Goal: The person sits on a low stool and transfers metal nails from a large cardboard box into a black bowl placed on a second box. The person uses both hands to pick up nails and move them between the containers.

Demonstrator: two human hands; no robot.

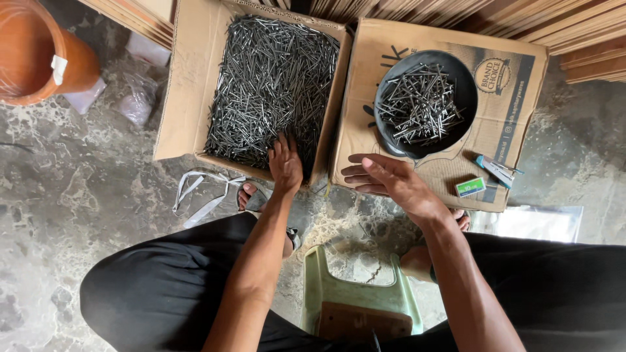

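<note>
My left hand reaches into an open cardboard box filled with a heap of dark steel nails; its fingers are dug into the nails at the box's near edge. My right hand rests flat, fingers apart, on a closed cardboard box just below a black bowl that holds a smaller pile of nails. Whether the left hand grips any nails is hidden by its back.
A small green box and a blue-handled tool lie on the closed box. An orange bucket stands far left, white strapping lies on the stone floor, and a green stool sits between my legs. Timber is stacked behind.
</note>
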